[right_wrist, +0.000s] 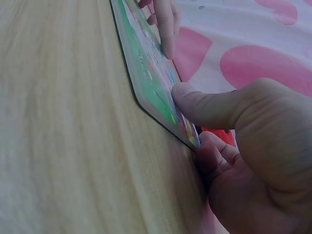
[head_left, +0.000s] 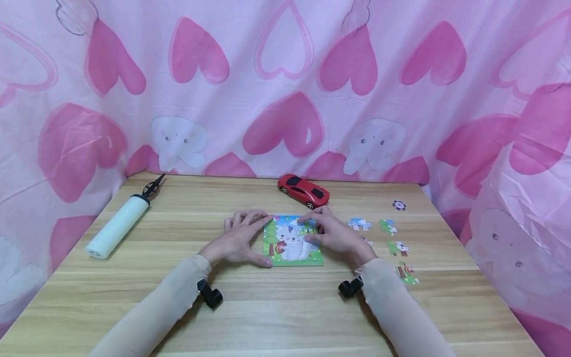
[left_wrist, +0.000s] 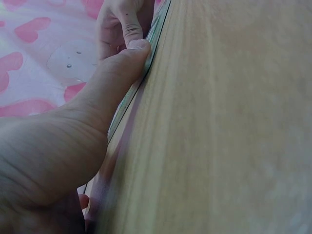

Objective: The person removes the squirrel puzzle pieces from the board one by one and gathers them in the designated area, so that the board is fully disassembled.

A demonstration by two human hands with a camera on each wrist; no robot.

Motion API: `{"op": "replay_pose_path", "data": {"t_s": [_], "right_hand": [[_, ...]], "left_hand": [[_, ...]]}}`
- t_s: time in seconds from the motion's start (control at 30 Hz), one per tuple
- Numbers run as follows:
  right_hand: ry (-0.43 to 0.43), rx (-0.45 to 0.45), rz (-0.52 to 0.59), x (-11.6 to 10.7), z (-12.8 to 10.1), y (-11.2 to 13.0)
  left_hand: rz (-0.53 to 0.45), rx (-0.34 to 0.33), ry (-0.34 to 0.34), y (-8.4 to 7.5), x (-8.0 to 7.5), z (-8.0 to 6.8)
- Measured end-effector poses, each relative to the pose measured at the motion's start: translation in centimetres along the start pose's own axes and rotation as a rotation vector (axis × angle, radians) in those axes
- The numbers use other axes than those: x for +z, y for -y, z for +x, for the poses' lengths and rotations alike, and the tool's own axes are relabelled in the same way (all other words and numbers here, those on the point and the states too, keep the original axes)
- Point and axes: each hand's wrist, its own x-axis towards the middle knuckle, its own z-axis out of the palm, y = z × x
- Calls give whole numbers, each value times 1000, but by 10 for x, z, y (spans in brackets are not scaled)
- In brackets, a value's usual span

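Observation:
A small puzzle board (head_left: 292,243) with a white cat on green lies flat at the middle of the wooden table (head_left: 285,307). My left hand (head_left: 250,240) holds its left edge, thumb (left_wrist: 122,68) pressed to the near corner and curled fingers at the far corner. My right hand (head_left: 318,233) grips the right side. Its thumb (right_wrist: 204,102) presses on the picture face (right_wrist: 146,68), its index finger lies along the top edge, and its other fingers are curled at the board's corner.
Several loose puzzle pieces (head_left: 388,226) lie right of the board. A red toy car (head_left: 303,191) stands just behind it, and a dark chip (head_left: 399,205) lies at the back right. A white hand pump (head_left: 118,225) lies at the left. A pink heart-patterned cloth hangs around the table.

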Motion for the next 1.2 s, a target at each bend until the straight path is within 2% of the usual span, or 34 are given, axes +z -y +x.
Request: {"op": "replay_pose_path", "data": {"t_s": [0.83, 1.2], "right_hand": [[5, -38, -6, 0, 1, 3], [-29, -7, -31, 0, 4, -4]], "left_hand": [[2, -9, 4, 3, 2, 1], [11, -20, 9, 1, 2, 1]]}}
